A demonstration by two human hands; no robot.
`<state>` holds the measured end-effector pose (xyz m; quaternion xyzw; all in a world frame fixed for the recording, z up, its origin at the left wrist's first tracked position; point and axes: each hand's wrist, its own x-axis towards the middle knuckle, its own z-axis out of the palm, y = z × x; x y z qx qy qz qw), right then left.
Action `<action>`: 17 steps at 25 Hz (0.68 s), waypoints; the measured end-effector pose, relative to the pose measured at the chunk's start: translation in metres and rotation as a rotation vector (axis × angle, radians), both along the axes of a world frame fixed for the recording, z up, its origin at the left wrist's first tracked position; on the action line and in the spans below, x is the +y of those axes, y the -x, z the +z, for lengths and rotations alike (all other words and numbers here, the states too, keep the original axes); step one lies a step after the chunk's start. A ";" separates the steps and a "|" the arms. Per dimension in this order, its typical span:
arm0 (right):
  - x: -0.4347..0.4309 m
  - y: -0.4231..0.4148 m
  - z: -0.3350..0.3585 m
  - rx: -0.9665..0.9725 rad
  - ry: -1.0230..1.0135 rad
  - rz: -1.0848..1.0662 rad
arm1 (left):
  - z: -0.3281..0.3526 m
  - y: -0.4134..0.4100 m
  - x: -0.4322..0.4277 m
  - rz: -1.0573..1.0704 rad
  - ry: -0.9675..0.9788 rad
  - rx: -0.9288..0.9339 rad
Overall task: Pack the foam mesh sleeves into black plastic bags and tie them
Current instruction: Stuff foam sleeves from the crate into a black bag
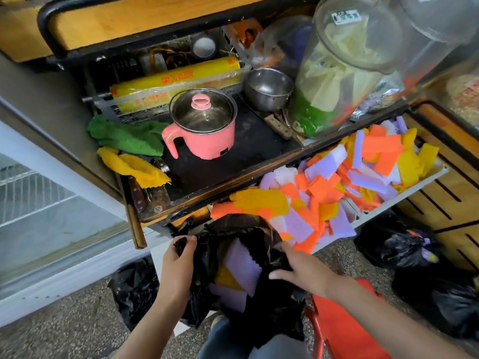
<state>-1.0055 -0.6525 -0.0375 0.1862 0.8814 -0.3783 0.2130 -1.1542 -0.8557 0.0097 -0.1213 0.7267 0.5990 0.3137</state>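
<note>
Below sleeve-filled tray [404, 196], black bag [274, 307] holds sleeves [241, 263]; left hand [178, 257] pinches rim, right hand [298, 270] spread.

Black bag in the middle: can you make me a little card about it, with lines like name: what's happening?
black bag: open at the top, held between both hands
left hand: pinches the bag's left rim
right hand: on the bag's right rim, grip unclear
sleeves in bag: purple and yellow
loose sleeves: orange, purple, yellow and white, heaped in the white tray
other black bags: on the floor to the right
pink pot: on the shelf, glass lid on
</note>
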 end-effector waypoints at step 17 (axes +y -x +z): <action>0.121 0.121 -0.110 -0.026 -0.318 -0.065 | -0.050 -0.015 0.060 0.062 0.363 0.030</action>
